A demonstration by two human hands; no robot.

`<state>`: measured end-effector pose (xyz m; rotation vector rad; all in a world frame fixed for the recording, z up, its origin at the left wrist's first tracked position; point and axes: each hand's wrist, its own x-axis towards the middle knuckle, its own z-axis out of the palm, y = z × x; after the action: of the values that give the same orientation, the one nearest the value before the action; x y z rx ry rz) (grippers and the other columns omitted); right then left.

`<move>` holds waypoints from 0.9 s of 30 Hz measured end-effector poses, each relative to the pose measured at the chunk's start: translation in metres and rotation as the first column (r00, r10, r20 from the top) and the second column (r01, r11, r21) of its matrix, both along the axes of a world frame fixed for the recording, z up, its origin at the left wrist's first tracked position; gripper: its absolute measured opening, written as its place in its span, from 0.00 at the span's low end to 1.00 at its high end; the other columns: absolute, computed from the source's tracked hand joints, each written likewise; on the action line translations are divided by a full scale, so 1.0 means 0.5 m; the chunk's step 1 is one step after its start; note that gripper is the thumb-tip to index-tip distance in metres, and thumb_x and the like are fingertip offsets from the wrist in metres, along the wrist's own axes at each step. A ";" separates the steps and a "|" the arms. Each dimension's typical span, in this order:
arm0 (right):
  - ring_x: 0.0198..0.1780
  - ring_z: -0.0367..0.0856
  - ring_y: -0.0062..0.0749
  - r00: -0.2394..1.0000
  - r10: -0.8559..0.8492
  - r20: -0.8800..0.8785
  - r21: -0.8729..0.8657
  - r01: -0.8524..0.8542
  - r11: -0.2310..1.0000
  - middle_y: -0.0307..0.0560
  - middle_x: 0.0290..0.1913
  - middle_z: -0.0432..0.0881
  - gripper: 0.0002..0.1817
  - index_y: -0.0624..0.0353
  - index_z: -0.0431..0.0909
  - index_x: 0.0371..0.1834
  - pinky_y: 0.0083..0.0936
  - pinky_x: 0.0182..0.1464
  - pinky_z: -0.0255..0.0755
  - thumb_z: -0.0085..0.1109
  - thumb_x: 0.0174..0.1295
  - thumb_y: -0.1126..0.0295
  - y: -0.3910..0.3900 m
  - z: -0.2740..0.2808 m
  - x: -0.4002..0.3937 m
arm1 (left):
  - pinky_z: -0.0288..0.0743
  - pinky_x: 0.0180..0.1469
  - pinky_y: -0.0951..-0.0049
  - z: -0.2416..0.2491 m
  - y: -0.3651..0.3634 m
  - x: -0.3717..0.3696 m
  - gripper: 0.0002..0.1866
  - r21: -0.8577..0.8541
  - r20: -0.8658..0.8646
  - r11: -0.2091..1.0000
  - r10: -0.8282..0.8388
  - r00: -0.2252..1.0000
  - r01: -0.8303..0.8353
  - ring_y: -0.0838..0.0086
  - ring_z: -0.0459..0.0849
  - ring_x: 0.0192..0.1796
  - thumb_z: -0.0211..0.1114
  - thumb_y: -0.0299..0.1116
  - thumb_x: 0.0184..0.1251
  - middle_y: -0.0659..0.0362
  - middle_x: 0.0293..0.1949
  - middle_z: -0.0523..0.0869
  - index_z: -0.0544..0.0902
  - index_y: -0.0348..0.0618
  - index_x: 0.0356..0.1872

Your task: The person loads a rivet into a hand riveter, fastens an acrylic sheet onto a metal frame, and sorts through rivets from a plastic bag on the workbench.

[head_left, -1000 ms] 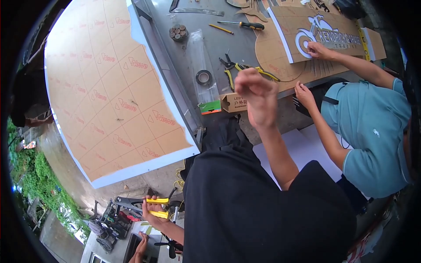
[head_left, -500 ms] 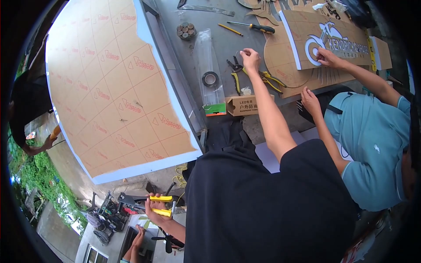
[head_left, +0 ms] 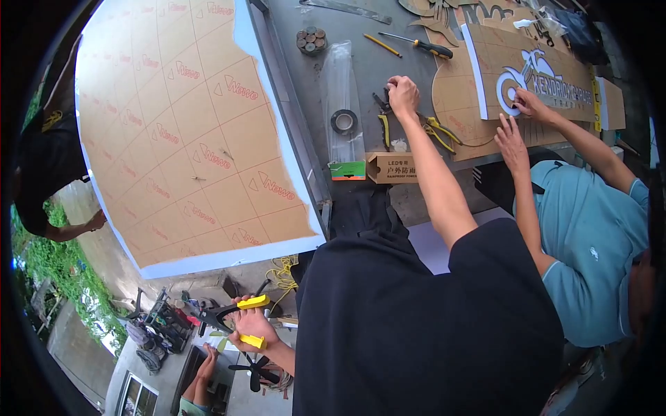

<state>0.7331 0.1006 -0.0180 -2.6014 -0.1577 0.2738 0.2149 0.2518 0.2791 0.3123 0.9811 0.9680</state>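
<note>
My left hand (head_left: 254, 326) holds a hand riveter (head_left: 220, 313) with yellow grips and a dark body, off the lower left side of the workbench. Its two handles are spread wide across my palm. My right hand (head_left: 404, 96) is over the bench with fingers pinched together; whatever they hold is hidden. Just beside it lie black-jawed wire strippers (head_left: 384, 123) with yellow handles, partly covered by the hand. Yellow-handled pliers (head_left: 438, 132) rest to the right of my wrist. A large brown-papered panel (head_left: 187, 132) with a pale blue edge stands between my hands and the left side.
On the bench are a black tape roll (head_left: 343, 123), a plastic sleeve (head_left: 337, 76), a cardboard box (head_left: 390, 168), a pencil (head_left: 383, 46), a screwdriver (head_left: 430, 48) and stacked round pieces (head_left: 311, 40). A teal-shirted co-worker (head_left: 583, 243) handles a lettered sign (head_left: 555, 66). Another person (head_left: 48, 145) stands far left.
The riveter's handles have spread farther apart in my left hand. My right hand has turned over near the strippers. The co-worker's lower hand has risen to the sign's edge.
</note>
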 end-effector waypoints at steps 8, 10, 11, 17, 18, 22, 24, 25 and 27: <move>0.46 0.80 0.48 0.989 -0.044 0.138 -0.043 0.050 0.998 0.52 0.42 0.81 0.08 0.55 0.83 0.40 0.41 0.50 0.73 0.57 0.61 0.68 -0.036 -0.026 0.011 | 0.49 0.73 0.53 -0.014 -0.005 -0.019 0.41 -0.023 0.069 0.999 0.041 0.997 -0.040 0.47 0.63 0.64 0.59 0.37 0.41 0.39 0.56 0.67 0.60 0.20 0.59; 0.48 0.80 0.49 0.986 -0.114 0.125 -0.029 0.119 0.992 0.53 0.43 0.82 0.08 0.54 0.83 0.40 0.39 0.51 0.73 0.56 0.61 0.69 -0.057 0.004 0.010 | 0.49 0.73 0.54 -0.017 -0.008 -0.025 0.41 -0.017 0.023 1.000 0.003 1.000 -0.003 0.47 0.63 0.64 0.59 0.37 0.41 0.39 0.56 0.68 0.61 0.20 0.59; 0.48 0.80 0.49 0.969 -0.179 0.169 0.021 0.178 0.984 0.53 0.44 0.82 0.09 0.55 0.83 0.40 0.38 0.51 0.73 0.55 0.61 0.69 -0.072 0.010 0.009 | 0.49 0.73 0.54 -0.018 -0.010 -0.028 0.41 -0.005 -0.020 1.000 -0.030 0.999 0.030 0.47 0.63 0.65 0.60 0.37 0.41 0.40 0.56 0.69 0.62 0.20 0.59; 0.43 0.81 0.45 0.976 0.137 0.169 0.267 -0.179 0.947 0.53 0.40 0.82 0.07 0.61 0.81 0.40 0.35 0.47 0.74 0.56 0.61 0.75 -0.079 0.051 -0.086 | 0.47 0.74 0.49 -0.038 -0.011 -0.044 0.40 0.003 0.005 0.998 0.064 0.998 -0.064 0.48 0.61 0.70 0.59 0.37 0.38 0.42 0.60 0.69 0.65 0.24 0.57; 0.43 0.80 0.47 0.962 0.185 0.201 0.205 -0.226 0.952 0.53 0.39 0.81 0.06 0.62 0.80 0.40 0.36 0.46 0.74 0.56 0.61 0.76 -0.074 0.069 -0.118 | 0.46 0.74 0.49 -0.038 -0.013 -0.038 0.40 -0.014 0.006 0.997 0.075 0.997 -0.074 0.48 0.61 0.70 0.59 0.36 0.37 0.42 0.61 0.69 0.66 0.24 0.57; 0.42 0.79 0.48 0.883 0.428 0.191 0.264 -0.467 0.844 0.52 0.39 0.81 0.06 0.62 0.79 0.39 0.36 0.45 0.73 0.57 0.60 0.79 -0.018 0.118 -0.236 | 0.47 0.74 0.48 -0.040 -0.023 -0.033 0.41 -0.050 0.032 0.989 0.144 0.989 -0.142 0.47 0.61 0.69 0.59 0.36 0.35 0.41 0.60 0.69 0.65 0.24 0.57; 0.39 0.79 0.45 0.901 0.349 0.256 0.353 -0.423 0.834 0.51 0.38 0.80 0.05 0.63 0.79 0.39 0.33 0.43 0.73 0.57 0.61 0.79 0.042 0.176 -0.267 | 0.47 0.74 0.47 -0.048 -0.034 -0.049 0.41 -0.086 0.053 0.984 0.159 0.986 -0.154 0.47 0.62 0.68 0.58 0.36 0.35 0.40 0.59 0.68 0.64 0.23 0.57; 0.39 0.79 0.45 0.895 0.360 0.264 0.368 -0.438 0.820 0.51 0.38 0.80 0.05 0.63 0.79 0.39 0.33 0.43 0.73 0.57 0.61 0.79 0.079 0.221 -0.276 | 0.47 0.74 0.47 -0.048 -0.039 -0.046 0.40 -0.089 0.068 0.982 0.174 0.982 -0.168 0.45 0.62 0.68 0.58 0.36 0.35 0.38 0.59 0.68 0.65 0.23 0.56; 0.36 0.78 0.41 0.919 0.275 0.284 0.515 -0.388 0.765 0.50 0.36 0.79 0.04 0.64 0.79 0.38 0.31 0.41 0.73 0.58 0.61 0.79 0.164 0.322 -0.293 | 0.47 0.74 0.47 -0.061 -0.046 -0.060 0.40 -0.099 0.124 0.978 0.197 0.972 -0.186 0.45 0.62 0.68 0.58 0.36 0.35 0.38 0.59 0.68 0.65 0.23 0.55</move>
<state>0.5867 0.1824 0.1430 -1.9841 -0.6748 0.0748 0.1850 0.2290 0.2485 0.0793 0.9391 1.1038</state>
